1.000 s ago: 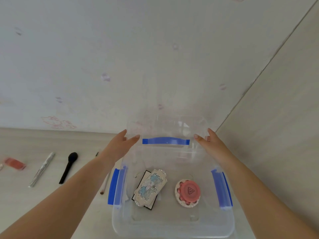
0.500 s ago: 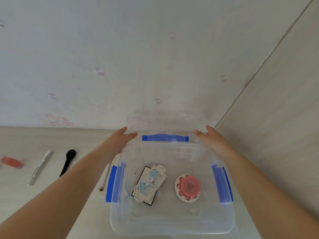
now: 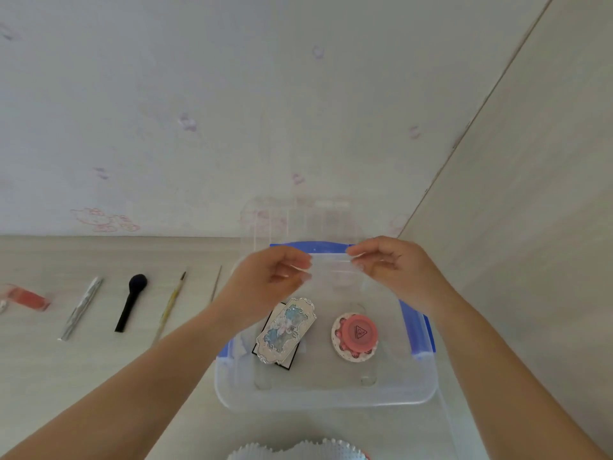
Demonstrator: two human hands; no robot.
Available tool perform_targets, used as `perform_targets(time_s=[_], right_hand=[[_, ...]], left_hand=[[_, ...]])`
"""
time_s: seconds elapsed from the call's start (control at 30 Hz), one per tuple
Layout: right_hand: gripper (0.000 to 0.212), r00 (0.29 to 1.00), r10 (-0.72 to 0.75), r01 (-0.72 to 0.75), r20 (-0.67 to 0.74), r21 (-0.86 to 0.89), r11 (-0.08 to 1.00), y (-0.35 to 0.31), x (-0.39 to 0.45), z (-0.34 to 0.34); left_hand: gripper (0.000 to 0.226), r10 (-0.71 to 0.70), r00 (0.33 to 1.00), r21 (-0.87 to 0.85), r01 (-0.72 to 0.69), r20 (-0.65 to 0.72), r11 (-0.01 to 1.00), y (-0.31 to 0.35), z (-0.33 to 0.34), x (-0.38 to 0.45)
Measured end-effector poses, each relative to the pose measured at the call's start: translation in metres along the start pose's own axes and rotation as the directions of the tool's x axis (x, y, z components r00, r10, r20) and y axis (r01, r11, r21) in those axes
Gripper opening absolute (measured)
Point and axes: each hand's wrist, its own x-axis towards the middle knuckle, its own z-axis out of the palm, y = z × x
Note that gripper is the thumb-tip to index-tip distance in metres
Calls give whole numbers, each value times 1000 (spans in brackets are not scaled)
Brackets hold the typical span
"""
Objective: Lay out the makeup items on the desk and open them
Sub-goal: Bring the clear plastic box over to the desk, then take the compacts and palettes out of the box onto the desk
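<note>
A clear plastic box [image 3: 325, 398] with blue latches stands on the desk by the right wall. Inside lie an ornate silver-and-blue palette [image 3: 286, 330] on top of a black case [image 3: 289, 361], and a round pink compact [image 3: 355, 336], both closed. My left hand [image 3: 265, 283] and my right hand [image 3: 394, 265] hover over the box's far half. Each pinches the far edge of a clear plastic lid [image 3: 330, 260] that stretches toward me over the box. Another clear piece [image 3: 298, 220] stands behind the box against the wall.
To the left on the desk lie a red lip gloss [image 3: 28, 298], a silver tube [image 3: 81, 308], a black brush [image 3: 131, 302], a thin brush [image 3: 170, 307] and a thin stick [image 3: 216, 283]. A white scalloped object [image 3: 298, 451] shows at the bottom edge.
Both hands have come in from the far corners of the box toward its middle, and their fingers have closed on the clear plastic edge.
</note>
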Motion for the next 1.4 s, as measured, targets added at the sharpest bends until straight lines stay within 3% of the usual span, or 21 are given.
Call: perform_targets(time_s=[0.1, 0.17, 0.3, 0.43, 0.57, 0.67, 0.8, 0.97, 1.13, 1.27, 1.4], right_hand=[[27, 990, 62, -34, 129, -209, 977, 15, -4, 12], [33, 960, 116, -7, 253, -394, 919, 29, -2, 21], [55, 881, 279, 168, 383, -802, 573, 55, 2, 40], [57, 863, 388, 221, 324, -932, 286, 71, 0, 51], [55, 861, 403, 228, 309, -945, 236, 83, -5, 60], [48, 882, 362, 233, 302, -947, 223, 91, -7, 66], [46, 885, 348, 248, 309, -946, 210, 90, -5, 63], [46, 911, 304, 189, 279, -937, 295, 77, -2, 56], [61, 962, 194, 34, 191, -791, 611, 30, -14, 33], [38, 990, 141, -118, 18, -446, 887, -4, -34, 25], [26, 985, 146, -152, -93, -58, 987, -16, -44, 33]], left_hand=[[28, -121, 987, 233, 94, 107, 968, -22, 21, 6], [51, -207, 966, 436, 121, 155, 892, -34, 32, 10], [84, -351, 916, 726, 104, 197, 679, -56, 48, 12], [85, -402, 902, 857, 79, 155, 509, -79, 55, 8], [89, -438, 877, 909, 3, 198, 416, -89, 57, 8], [89, -403, 897, 933, -28, 182, 359, -92, 60, 8], [79, -334, 924, 934, -62, 188, 353, -89, 60, 9], [86, -323, 926, 862, -4, 195, 507, -76, 56, 9], [89, -342, 928, 578, 199, 148, 791, -44, 43, 2], [74, -299, 939, 165, 272, 170, 948, -8, 29, -12], [58, -227, 961, -149, 250, 156, 957, 17, 12, -34]])
